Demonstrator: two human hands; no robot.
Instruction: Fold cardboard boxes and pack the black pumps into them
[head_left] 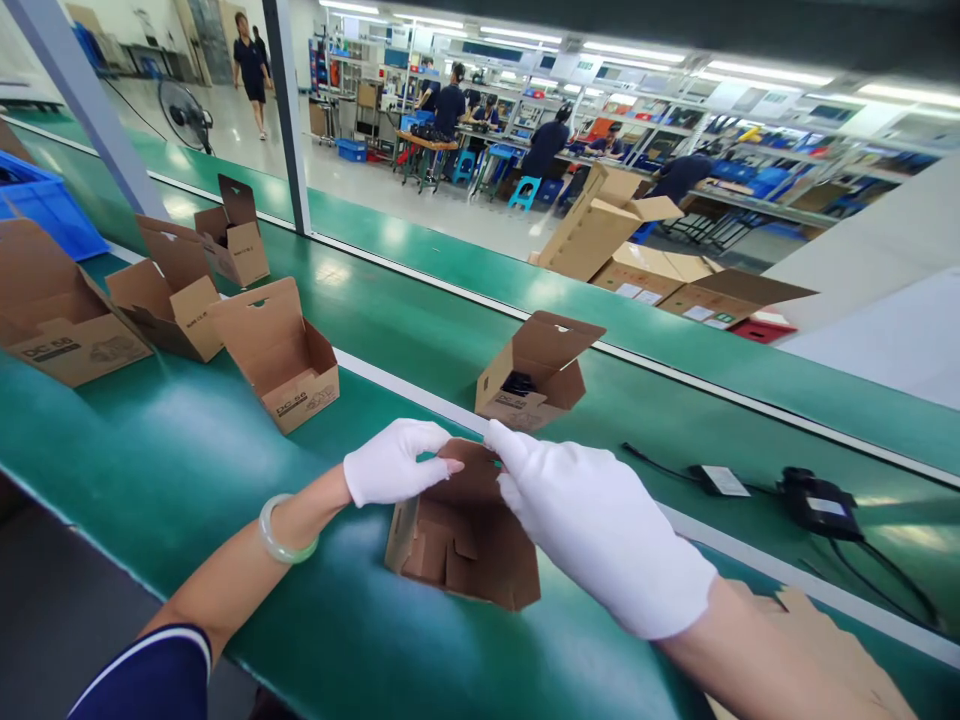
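Note:
In front of me an open brown cardboard box (510, 560) sits on the green work surface, its inside facing up with folded flaps showing. My left hand (397, 462), in a white glove with a bare fingertip, pinches the left side of the box's raised lid. The gloved right hand (585, 510) closes on the lid's right side; its thumb and fingers partly cover the cardboard. Just beyond, another open carton (536, 408) holds a dark object I cannot make out.
Several open cartons stand to the left, including a printed one (304, 400). A black cabled device (821, 505) lies on the green conveyor (397, 320) at right. Flat cardboard (832, 650) is by my right forearm. A blue crate (52, 210) and metal posts (289, 120) stand farther off; people work behind.

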